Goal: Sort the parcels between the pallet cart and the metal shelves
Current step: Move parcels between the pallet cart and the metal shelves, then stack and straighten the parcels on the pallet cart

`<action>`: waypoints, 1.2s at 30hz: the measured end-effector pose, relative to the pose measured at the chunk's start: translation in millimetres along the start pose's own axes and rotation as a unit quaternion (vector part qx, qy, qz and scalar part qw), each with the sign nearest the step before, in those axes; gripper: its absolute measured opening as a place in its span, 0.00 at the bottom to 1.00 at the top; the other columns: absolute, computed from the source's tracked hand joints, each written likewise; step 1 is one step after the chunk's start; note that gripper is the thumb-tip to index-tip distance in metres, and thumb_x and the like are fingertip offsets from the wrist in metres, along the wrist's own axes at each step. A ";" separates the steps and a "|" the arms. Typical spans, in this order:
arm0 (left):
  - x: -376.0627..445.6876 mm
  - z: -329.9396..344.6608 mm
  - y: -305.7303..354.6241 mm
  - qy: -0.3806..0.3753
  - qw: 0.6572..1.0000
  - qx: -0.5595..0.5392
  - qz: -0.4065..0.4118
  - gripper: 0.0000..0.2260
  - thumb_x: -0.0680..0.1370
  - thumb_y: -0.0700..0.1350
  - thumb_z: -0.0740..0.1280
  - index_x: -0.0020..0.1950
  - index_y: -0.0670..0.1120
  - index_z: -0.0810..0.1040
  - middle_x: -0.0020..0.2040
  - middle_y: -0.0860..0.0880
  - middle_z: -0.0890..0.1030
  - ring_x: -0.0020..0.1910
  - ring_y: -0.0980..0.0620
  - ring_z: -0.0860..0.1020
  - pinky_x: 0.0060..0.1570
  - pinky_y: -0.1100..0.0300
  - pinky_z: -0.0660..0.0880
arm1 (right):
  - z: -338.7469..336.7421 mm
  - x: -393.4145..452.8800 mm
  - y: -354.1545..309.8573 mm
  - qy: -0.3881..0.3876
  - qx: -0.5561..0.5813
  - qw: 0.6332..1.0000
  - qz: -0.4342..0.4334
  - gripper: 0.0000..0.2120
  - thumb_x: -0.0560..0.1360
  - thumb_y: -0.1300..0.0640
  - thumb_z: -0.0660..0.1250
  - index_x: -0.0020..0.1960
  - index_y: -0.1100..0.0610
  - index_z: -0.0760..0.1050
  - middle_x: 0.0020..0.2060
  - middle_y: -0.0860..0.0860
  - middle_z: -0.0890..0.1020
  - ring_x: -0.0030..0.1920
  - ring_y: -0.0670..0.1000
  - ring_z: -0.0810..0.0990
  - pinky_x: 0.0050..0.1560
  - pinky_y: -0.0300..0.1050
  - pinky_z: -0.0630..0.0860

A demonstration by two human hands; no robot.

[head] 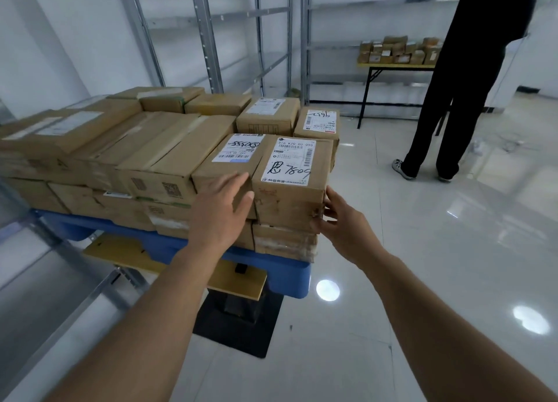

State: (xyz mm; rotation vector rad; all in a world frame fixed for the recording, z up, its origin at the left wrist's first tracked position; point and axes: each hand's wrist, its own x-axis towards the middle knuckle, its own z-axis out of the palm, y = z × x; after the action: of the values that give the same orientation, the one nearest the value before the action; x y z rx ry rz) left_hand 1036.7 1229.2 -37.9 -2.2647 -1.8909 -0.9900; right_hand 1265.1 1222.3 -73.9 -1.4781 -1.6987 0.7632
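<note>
Where the cart [297,277] ends, both hands [219,210] [341,223] flank the corner parcel [291,187].

A glossy white tiled floor [422,250] is seen beneath and to the right of the hands, with round ceiling lights mirrored in it. White walls [45,39] are seen beyond. Far ahead and right, a yellow-topped folding table with black legs [392,65] is placed. A person in black clothing [471,69] is stood beside it. A black floor mat [241,326] is laid below the hands.
</note>
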 end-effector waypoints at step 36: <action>-10.0 165.4 186.5 -0.067 0.998 -0.006 -0.003 0.27 0.78 0.55 0.61 0.75 0.49 0.61 0.74 0.48 0.64 0.73 0.48 0.58 0.69 0.51 0.60 | -146.2 38.9 118.7 0.025 -0.188 0.980 -0.061 0.28 0.76 0.48 0.66 0.74 0.50 0.63 0.71 0.49 0.68 0.67 0.50 0.70 0.59 0.45 0.70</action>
State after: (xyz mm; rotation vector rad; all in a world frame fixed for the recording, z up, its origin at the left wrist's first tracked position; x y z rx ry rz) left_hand 1276.4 1239.2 -106.6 -2.3901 -1.9482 -0.8720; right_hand 1449.8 1274.2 -86.4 -1.6056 -1.9499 0.3452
